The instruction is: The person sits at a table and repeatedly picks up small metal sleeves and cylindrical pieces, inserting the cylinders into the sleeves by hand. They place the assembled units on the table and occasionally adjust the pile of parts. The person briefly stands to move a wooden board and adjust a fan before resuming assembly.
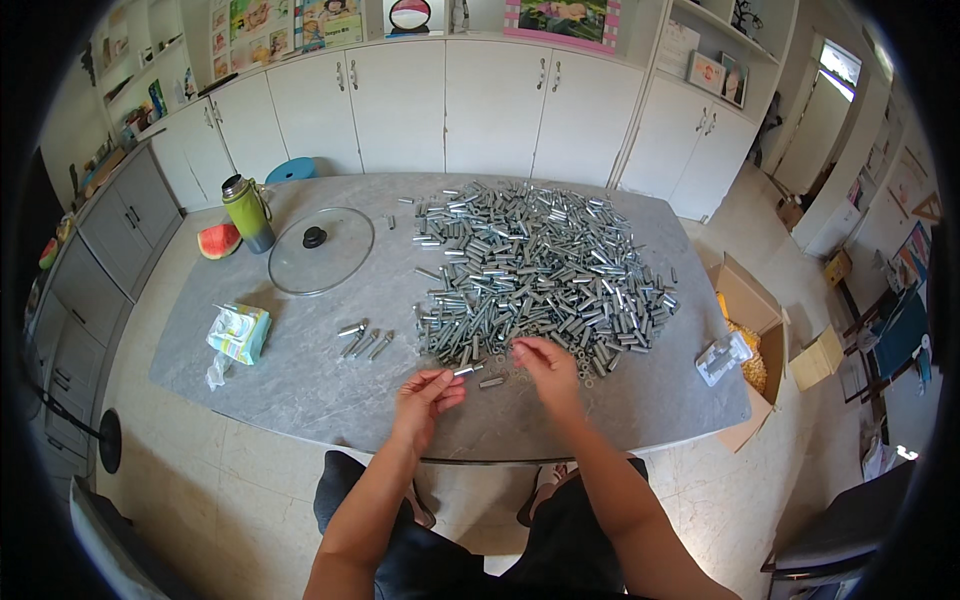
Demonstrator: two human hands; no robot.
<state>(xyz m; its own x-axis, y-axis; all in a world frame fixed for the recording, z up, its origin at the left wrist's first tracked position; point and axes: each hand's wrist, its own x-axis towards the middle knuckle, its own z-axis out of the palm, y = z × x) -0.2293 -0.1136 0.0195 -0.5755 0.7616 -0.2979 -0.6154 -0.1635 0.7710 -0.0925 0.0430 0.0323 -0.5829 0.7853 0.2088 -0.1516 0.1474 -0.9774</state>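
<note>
My left hand (425,398) is closed in a pinch on a metal anchor bolt (467,369), which points right toward my other hand. My right hand (547,368) hovers at the near edge of the pile with thumb and forefinger pressed together; whatever is between them is too small to make out. Under the gap between my hands lies a single metal sleeve (491,381). A big heap of metal sleeves and bolts (540,270) spreads beyond, with small washers or nuts (586,368) beside my right hand. Several anchor bolts (366,340) lie apart, left of the heap.
On the grey table (300,390) are a glass lid (345,250), a green flask (247,212), a watermelon piece (218,241) and a wipes pack (239,333). A clear plastic packet (724,357) lies at the right edge, near an open cardboard box (755,285) holding yellow bits.
</note>
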